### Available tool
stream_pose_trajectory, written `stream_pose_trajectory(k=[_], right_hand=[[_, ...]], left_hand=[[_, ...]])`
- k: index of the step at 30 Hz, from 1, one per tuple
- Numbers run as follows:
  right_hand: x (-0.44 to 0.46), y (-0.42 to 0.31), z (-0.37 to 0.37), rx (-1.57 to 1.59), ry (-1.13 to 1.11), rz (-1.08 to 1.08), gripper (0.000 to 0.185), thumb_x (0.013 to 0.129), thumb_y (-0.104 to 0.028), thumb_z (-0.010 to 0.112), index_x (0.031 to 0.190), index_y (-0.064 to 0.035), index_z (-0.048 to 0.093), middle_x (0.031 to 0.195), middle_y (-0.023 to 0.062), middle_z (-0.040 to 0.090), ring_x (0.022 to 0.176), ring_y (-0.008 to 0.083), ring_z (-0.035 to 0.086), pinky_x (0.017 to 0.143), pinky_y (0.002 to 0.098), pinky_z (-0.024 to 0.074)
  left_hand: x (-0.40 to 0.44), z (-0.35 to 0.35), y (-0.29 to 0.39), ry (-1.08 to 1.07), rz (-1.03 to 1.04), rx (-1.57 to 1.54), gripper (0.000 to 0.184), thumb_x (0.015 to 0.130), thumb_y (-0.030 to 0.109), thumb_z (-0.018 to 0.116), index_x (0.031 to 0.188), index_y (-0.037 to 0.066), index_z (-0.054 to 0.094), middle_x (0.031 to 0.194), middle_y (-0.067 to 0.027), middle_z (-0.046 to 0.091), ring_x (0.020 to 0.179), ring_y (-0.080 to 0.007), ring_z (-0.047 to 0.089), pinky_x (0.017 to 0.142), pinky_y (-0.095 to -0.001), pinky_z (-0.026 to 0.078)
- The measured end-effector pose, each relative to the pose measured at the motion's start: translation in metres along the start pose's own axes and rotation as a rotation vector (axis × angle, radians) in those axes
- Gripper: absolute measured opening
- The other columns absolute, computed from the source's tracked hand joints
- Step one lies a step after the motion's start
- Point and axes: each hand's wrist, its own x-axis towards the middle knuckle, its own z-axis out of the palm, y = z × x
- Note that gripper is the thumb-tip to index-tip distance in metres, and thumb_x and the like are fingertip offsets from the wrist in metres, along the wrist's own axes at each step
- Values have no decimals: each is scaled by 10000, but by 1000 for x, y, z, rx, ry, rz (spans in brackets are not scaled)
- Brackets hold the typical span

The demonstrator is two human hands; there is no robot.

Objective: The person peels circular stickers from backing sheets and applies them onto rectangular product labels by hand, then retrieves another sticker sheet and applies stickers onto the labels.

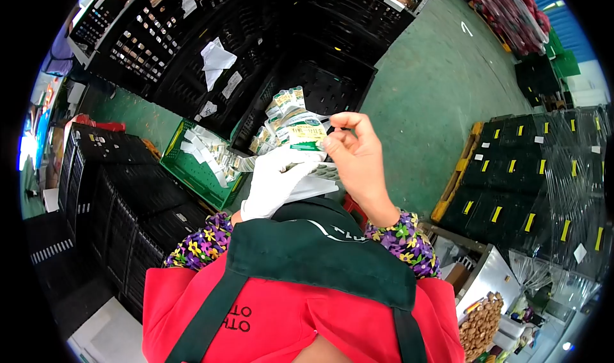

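Note:
My left hand, in a white glove, is closed round a clear packet with a white, yellow and green label. My bare right hand is at the packet's right edge, its thumb and index finger bent close together; whether they pinch something is too small to tell. Behind the packet, more labelled packets lie in a black crate. Part of a grey tray and a white sheet show under my hands.
A green crate with paper strips stands at the left. Tall black crates rise ahead. Stacked dark crates stand on a pallet at the right. At the lower right are brown items beside a metal surface.

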Motion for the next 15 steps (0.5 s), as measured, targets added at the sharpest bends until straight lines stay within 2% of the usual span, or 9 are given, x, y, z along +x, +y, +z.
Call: stream_pose_trajectory(k=[2, 4, 5, 6, 8, 9, 12, 13, 15], right_hand=[[-2, 1, 2, 1, 22, 46, 284, 825, 19, 646, 1084, -14, 535, 1065, 60, 512, 821, 71, 544, 780, 239, 469], [-2, -5, 3, -496, 24, -192, 208, 811, 46, 599, 1002, -28, 566, 1061, 87, 498, 828, 132, 554, 756, 274, 469], [0, -6, 2, -539, 53, -228, 187, 792, 0, 627, 969, -47, 591, 1044, 116, 509, 870, 211, 563, 791, 335, 457], [2, -4, -1, -540, 54, -228, 187, 792, 0, 627, 969, -47, 591, 1044, 116, 509, 870, 211, 563, 791, 335, 457], [6, -2, -12, -866, 138, -304, 221, 782, -64, 664, 991, -51, 594, 1028, 115, 530, 935, 271, 548, 840, 381, 427], [6, -7, -14, -899, 169, -288, 245, 790, -159, 678, 1004, -67, 603, 1013, 108, 549, 976, 299, 528, 865, 395, 395], [5, -20, -9, -877, 0, -290, 250, 804, -214, 668, 1007, -80, 610, 1015, 95, 554, 961, 289, 530, 851, 387, 394], [3, -20, -7, -1064, -4, -371, 225, 819, -232, 645, 988, -87, 614, 986, 80, 577, 931, 282, 543, 832, 394, 397], [8, -26, -20, -1075, 18, -390, 237, 834, -223, 636, 1010, -66, 612, 953, 87, 595, 909, 269, 561, 810, 379, 425]], left_hand=[[-3, 2, 2, -11, -128, -42, 142, 814, 83, 693, 940, 21, 717, 906, -72, 683, 779, -118, 621, 685, -253, 483], [-6, 4, -2, -14, -129, -82, 147, 814, 77, 693, 947, 19, 717, 918, -70, 684, 792, -117, 625, 694, -250, 485], [-6, 4, -3, -15, -130, -121, 152, 814, 71, 693, 954, 17, 716, 929, -68, 684, 806, -117, 630, 704, -248, 488], [-6, 3, -2, -15, -130, -121, 152, 814, 71, 693, 954, 17, 716, 929, -68, 684, 806, -117, 630, 704, -248, 488], [-4, 0, 1, 20, -86, -104, 159, 815, 60, 692, 965, 16, 717, 933, -69, 684, 824, -118, 633, 719, -247, 490], [-3, 0, 1, 24, -84, -105, 159, 815, 60, 692, 965, 16, 717, 933, -69, 684, 824, -118, 633, 719, -247, 490], [-4, 2, 1, 32, -88, -184, 159, 818, 58, 691, 968, 15, 717, 944, -75, 685, 838, -116, 636, 719, -251, 492], [-5, 2, 2, 21, -77, -179, 163, 819, 58, 689, 974, 14, 716, 937, -75, 687, 836, -115, 639, 720, -251, 493], [-2, -1, 4, 63, -85, -125, 156, 825, 61, 687, 969, 7, 713, 911, -72, 690, 819, -109, 641, 719, -248, 493]])
